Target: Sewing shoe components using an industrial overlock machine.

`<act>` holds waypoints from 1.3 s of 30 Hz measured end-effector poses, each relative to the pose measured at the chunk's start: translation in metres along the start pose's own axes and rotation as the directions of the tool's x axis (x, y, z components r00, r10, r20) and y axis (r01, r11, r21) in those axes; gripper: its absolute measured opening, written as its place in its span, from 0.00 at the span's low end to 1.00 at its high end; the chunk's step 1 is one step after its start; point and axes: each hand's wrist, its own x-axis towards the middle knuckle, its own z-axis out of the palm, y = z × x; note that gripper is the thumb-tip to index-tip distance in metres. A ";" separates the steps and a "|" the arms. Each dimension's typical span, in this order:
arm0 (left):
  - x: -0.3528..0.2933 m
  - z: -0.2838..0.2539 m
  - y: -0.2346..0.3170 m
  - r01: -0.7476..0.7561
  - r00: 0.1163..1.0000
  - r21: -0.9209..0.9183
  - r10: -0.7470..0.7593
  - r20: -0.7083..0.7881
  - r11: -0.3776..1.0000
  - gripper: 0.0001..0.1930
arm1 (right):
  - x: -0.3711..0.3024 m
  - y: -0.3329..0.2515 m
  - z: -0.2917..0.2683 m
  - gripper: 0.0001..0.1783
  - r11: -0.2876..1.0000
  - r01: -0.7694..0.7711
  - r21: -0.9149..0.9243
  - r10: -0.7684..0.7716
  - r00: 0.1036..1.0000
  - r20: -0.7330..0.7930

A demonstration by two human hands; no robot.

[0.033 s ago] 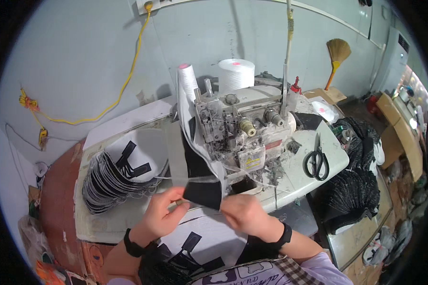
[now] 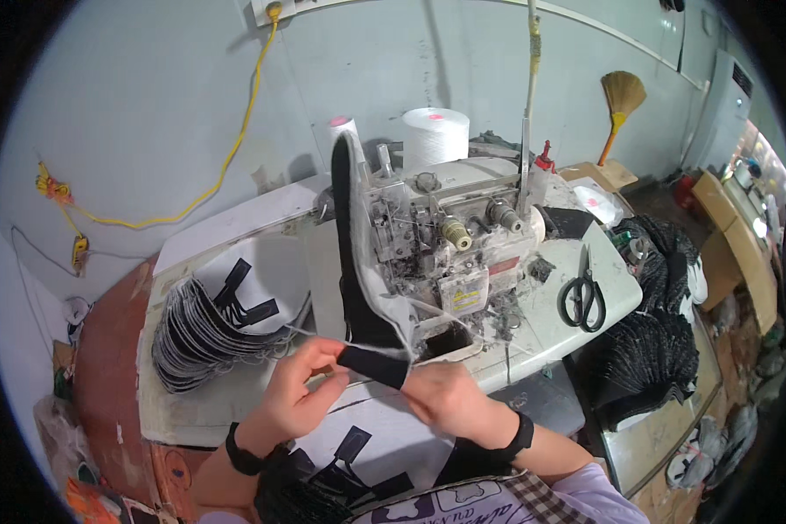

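Note:
A black fabric piece with a pale grey backing (image 2: 349,253) rises in a curved strip in front of the sewing machine (image 2: 467,249). Its lower end is folded into a short black band. My left hand (image 2: 304,393) pinches the left end of that band between thumb and fingers. At the band's right end, my right hand (image 2: 450,397) is closed on the fabric, its fingertips partly hidden. Below the hands, white fabric (image 2: 389,441) with black tabs lies across my lap.
A fanned stack of black-and-grey fabric pieces (image 2: 205,341) lies on the table's left side. Black-handled scissors (image 2: 581,301) rest right of the machine. White thread cones (image 2: 435,138) stand behind it. More dark fabric (image 2: 642,371) is piled at the right.
The strip's upper part has swung upright, turning more of its black face toward me. Its lower end has folded into a narrower band. Both hands stay nearly in place.

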 end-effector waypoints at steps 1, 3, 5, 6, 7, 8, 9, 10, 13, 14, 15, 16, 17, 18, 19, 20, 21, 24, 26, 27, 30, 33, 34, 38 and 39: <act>-0.002 0.001 0.003 -0.007 0.999 -0.038 0.006 -0.040 0.999 0.13 | 0.000 -0.004 0.004 0.28 0.999 -0.001 -0.046 0.000 1.000 -0.018; -0.002 0.006 0.017 0.010 1.000 -0.434 -0.021 -0.019 0.901 0.14 | -0.001 -0.002 0.004 0.29 0.996 -0.078 -0.047 0.077 0.996 -0.033; 0.003 0.012 0.016 0.123 0.988 -0.677 -0.151 0.017 0.725 0.13 | -0.004 0.016 0.015 0.30 0.989 -0.149 0.022 0.151 0.977 -0.151; 0.004 0.014 0.014 0.206 0.960 -0.853 -0.268 0.081 0.480 0.14 | -0.011 0.030 0.023 0.31 0.940 -0.147 0.309 0.211 0.960 -0.182; 0.005 0.009 0.000 0.205 0.961 -0.893 -0.254 0.106 0.400 0.18 | -0.004 0.025 0.015 0.31 0.971 -0.137 0.198 0.173 0.969 -0.177; 0.006 0.004 -0.008 0.201 0.961 -0.894 -0.258 0.101 0.401 0.18 | 0.003 0.020 0.007 0.31 0.989 -0.123 0.084 0.136 0.976 -0.167; 0.012 0.000 -0.011 0.128 0.976 -0.873 -0.218 0.026 0.470 0.17 | 0.003 0.020 0.005 0.31 0.994 -0.111 0.011 0.112 0.980 -0.165; 0.018 -0.005 -0.014 0.053 0.984 -0.843 -0.173 -0.048 0.535 0.16 | 0.003 0.020 0.004 0.31 0.993 -0.098 -0.061 0.087 0.983 -0.159; 0.035 -0.011 -0.004 -0.035 0.946 -0.337 -0.078 -0.315 0.941 0.15 | -0.003 0.031 0.011 0.31 0.992 -0.045 -0.119 0.026 0.987 -0.160; 0.039 -0.016 -0.008 -0.024 0.950 -0.237 -0.051 -0.309 0.971 0.15 | -0.003 0.031 0.009 0.31 0.992 -0.037 -0.122 0.018 0.987 -0.158; 0.044 -0.021 -0.015 -0.024 0.950 -0.234 -0.051 -0.308 0.972 0.15 | -0.003 0.031 0.010 0.31 0.992 -0.037 -0.122 0.018 0.987 -0.161; 0.047 -0.027 -0.023 -0.018 0.936 -0.228 -0.064 -0.345 0.973 0.13 | -0.002 0.031 0.011 0.30 0.993 -0.030 -0.113 0.011 0.985 -0.171; 0.049 -0.033 -0.026 -0.011 0.921 -0.222 -0.077 -0.382 0.975 0.11 | 0.000 0.030 0.013 0.30 0.994 -0.023 -0.104 0.004 0.983 -0.181; 0.054 -0.035 -0.022 -0.011 0.922 -0.224 -0.077 -0.380 0.975 0.11 | 0.002 0.029 0.012 0.30 0.994 -0.025 -0.106 0.005 0.984 -0.181; 0.058 -0.038 -0.013 -0.060 0.933 -0.322 -0.062 -0.354 0.945 0.09 | 0.006 0.028 0.010 0.28 0.992 -0.033 -0.123 0.011 0.984 -0.177; 0.061 -0.041 -0.003 -0.104 0.943 -0.418 -0.044 -0.331 0.903 0.08 | 0.010 0.027 0.009 0.27 0.989 -0.041 -0.139 0.016 0.985 -0.173; 0.061 -0.044 0.006 -0.104 0.935 -0.454 -0.069 -0.347 0.885 0.07 | 0.014 0.026 0.010 0.27 0.989 -0.041 -0.140 0.016 0.985 -0.174; 0.043 -0.060 0.029 0.102 0.928 -0.272 -0.190 -0.320 0.957 0.09 | 0.021 0.027 0.009 0.26 0.983 -0.077 -0.167 0.046 0.981 -0.186; 0.021 -0.060 0.030 0.195 0.957 -0.158 -0.223 -0.185 0.968 0.09 | 0.024 0.030 0.011 0.24 0.979 -0.106 -0.175 0.076 0.983 -0.168; 0.006 -0.057 0.030 0.262 0.963 -0.035 -0.264 -0.054 0.964 0.10 | 0.024 0.030 0.009 0.24 0.979 -0.105 -0.173 0.075 0.982 -0.171; -0.014 0.001 0.023 0.261 0.960 -0.276 -0.279 -0.030 0.925 0.10 | 0.015 0.035 0.013 0.15 0.994 -0.106 0.004 0.104 0.968 -0.229; -0.004 0.015 -0.001 0.243 0.959 -0.084 -0.252 -0.131 0.967 0.10 | -0.006 0.016 0.029 0.07 0.748 -0.367 0.552 0.569 0.784 -0.250; 0.011 0.007 -0.012 -0.106 0.987 0.292 0.137 -0.088 0.950 0.08 | -0.011 0.011 0.036 0.07 0.802 -0.381 0.460 0.520 0.825 -0.223; 0.061 -0.021 -0.042 -0.105 0.917 0.320 0.216 -0.335 0.942 0.10 | -0.003 -0.013 0.062 0.09 0.990 -0.081 0.119 0.087 0.995 -0.053; 0.072 -0.036 -0.046 0.121 0.950 0.142 -0.073 -0.304 0.982 0.13 | -0.004 -0.014 0.066 0.10 1.000 -0.020 0.012 0.020 1.000 0.022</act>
